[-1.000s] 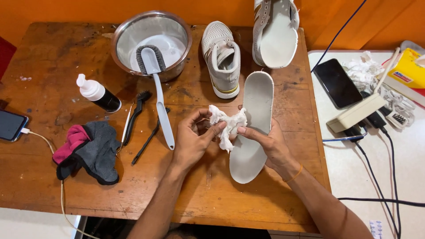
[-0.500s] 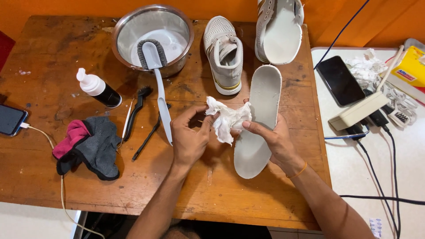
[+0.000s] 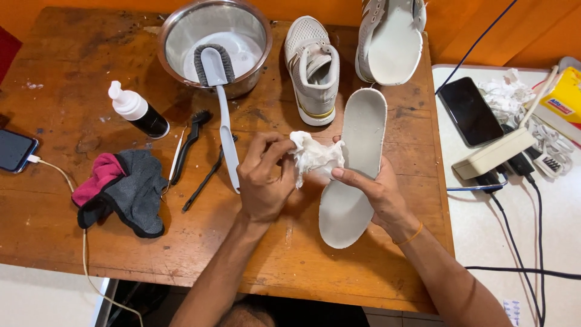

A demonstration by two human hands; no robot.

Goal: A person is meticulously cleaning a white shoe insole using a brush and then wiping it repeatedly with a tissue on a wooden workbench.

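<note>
My left hand [image 3: 263, 178] and my right hand [image 3: 374, 192] both grip a crumpled white tissue [image 3: 315, 156] just above the wooden table [image 3: 72, 242]. A pale shoe insole [image 3: 357, 157] lies flat under my right hand, reaching from the table's middle toward the back. Left of my left hand a long-handled grey brush [image 3: 221, 112] leans out of a steel bowl [image 3: 215, 42]. A light grey sneaker [image 3: 311, 66] stands behind the tissue. A second sneaker [image 3: 390, 39] lies sole-up at the back.
A white-capped black bottle [image 3: 138, 112], two small black brushes [image 3: 190, 145] and a grey-and-pink cloth [image 3: 124, 191] lie at left. A phone [image 3: 15, 150] on a cable sits at the left edge. On the white side table at right are another phone [image 3: 469, 112], a power strip [image 3: 493, 154] and cables.
Both hands and the tissue stay together over the insole's left edge; the fingers have shifted their grip on the tissue. The view has moved slightly.
</note>
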